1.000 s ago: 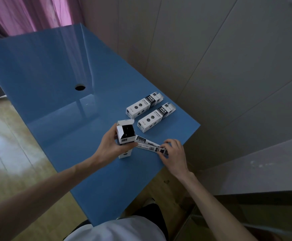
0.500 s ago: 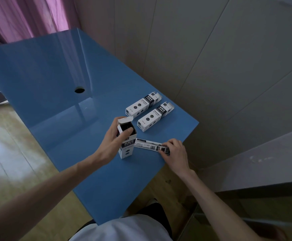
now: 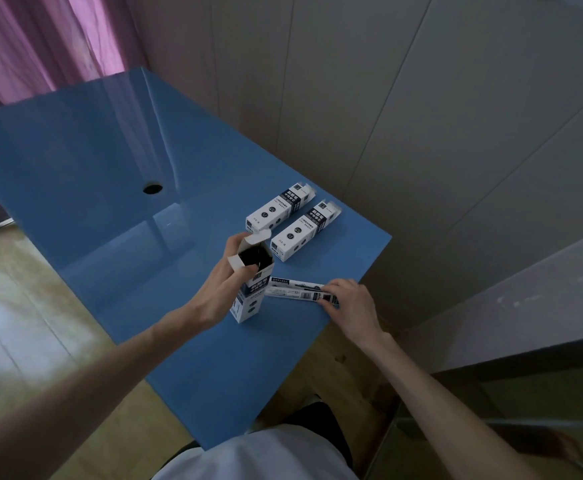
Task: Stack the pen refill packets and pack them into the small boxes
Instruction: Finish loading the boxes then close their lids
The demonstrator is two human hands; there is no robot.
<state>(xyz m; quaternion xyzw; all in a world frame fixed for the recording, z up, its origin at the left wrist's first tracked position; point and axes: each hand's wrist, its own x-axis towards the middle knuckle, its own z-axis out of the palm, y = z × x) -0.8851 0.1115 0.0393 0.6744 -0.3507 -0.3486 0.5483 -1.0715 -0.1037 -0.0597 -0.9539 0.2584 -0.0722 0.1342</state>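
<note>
A small white and dark blue box (image 3: 252,289) stands upright on the blue table (image 3: 110,168), its top flaps open and its inside dark. My left hand (image 3: 226,282) grips it from the left near the top. Just right of it lie flat pen refill packets (image 3: 295,291) on the table. My right hand (image 3: 350,303) pinches their right end. Two more boxes, one (image 3: 279,207) behind the other (image 3: 305,230), lie side by side on their long faces.
The table has a round hole (image 3: 152,188) near its middle. Its right edge and near corner are close to the packets. A grey panelled wall (image 3: 421,116) stands behind, a pink curtain (image 3: 33,39) at the far left, and wooden floor (image 3: 13,323) lies below.
My left hand has stood the open box upright on the table. My right hand keeps the packets flat beside it and has barely moved.
</note>
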